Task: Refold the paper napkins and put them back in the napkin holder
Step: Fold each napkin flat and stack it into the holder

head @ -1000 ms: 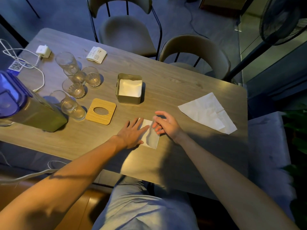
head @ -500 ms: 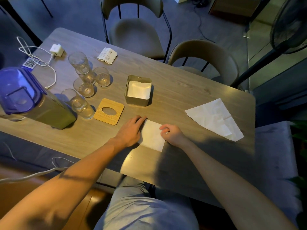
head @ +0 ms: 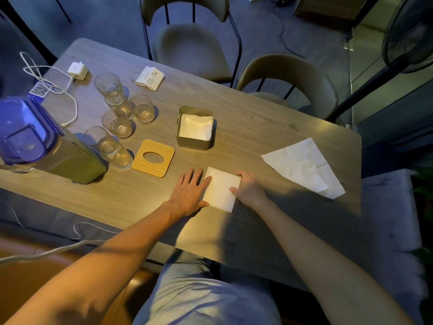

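Wooden lid [head: 153,158], off its box, lies left of the work. The left hand [head: 191,192] now rests flat, fingers spread, on the folded napkin [head: 221,190], which a second ago was still half-turned; the right hand [head: 249,188] pinches its right edge, so this fold looks finished. The napkin holder [head: 194,131], just beyond, stands open and part-filled. One unfolded napkin [head: 304,167] waits near the tabletop [head: 257,127] right edge, with bare room between.

On the wooden table [head: 257,127] stand five clear glasses [head: 118,124], a purple-lidded pitcher [head: 35,141], a white charger [head: 77,70] with its cable, a QR sticker [head: 39,89] and a printed paper packet [head: 150,78], with two chairs [head: 192,43] behind.
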